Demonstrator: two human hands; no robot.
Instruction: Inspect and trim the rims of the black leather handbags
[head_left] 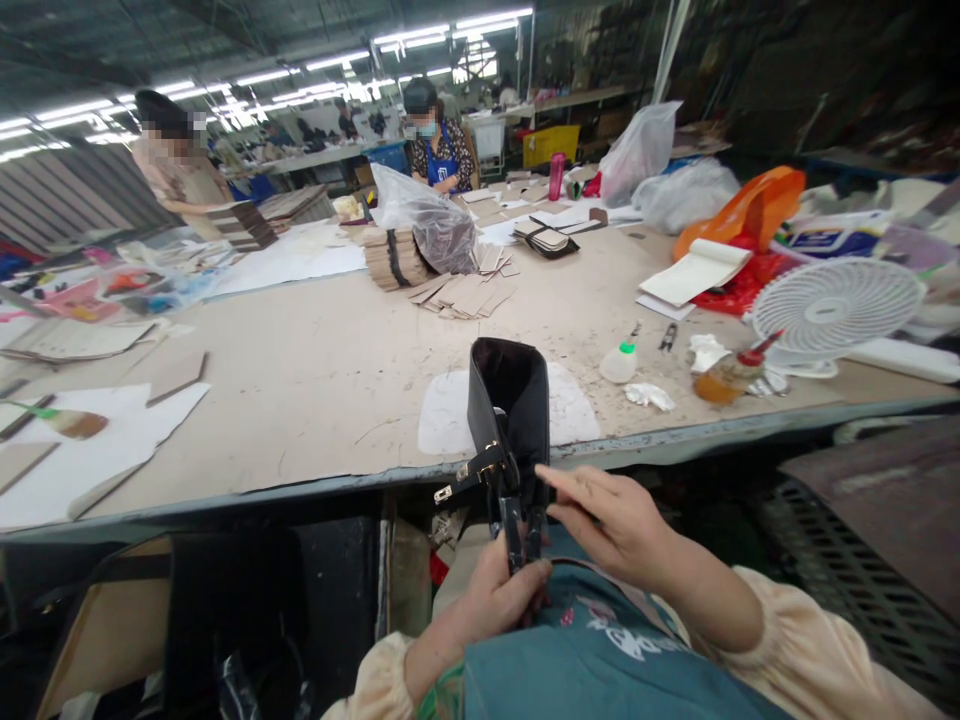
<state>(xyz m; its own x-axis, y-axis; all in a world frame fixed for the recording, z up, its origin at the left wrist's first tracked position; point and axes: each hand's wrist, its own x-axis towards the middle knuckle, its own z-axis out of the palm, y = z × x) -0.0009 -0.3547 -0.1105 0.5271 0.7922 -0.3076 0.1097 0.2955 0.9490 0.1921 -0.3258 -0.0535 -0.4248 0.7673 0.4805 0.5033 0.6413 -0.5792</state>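
A black handbag (pixel 538 415) stands with its mouth uncovered at the table's front edge, partly over a white sheet (pixel 442 415). A strap with gold-coloured metal fittings (pixel 448 492) sticks out to its left. My left hand (pixel 495 592) is closed around the bag's handle (pixel 513 535), which looks wrapped in clear plastic. Beside the bag's right wall is my right hand (pixel 619 515), its fingers stretched out and the index fingertip at the wall. Whether that fingertip presses on the bag I cannot tell.
Right of the bag are a green-capped bottle (pixel 619 362), an amber glue bottle (pixel 727 378) and a white fan (pixel 836 300). Behind it lie stacked brown pieces (pixel 394 260) under a plastic bag. Two people (pixel 439 145) work across the table. A dark crate (pixel 840 570) stands at lower right.
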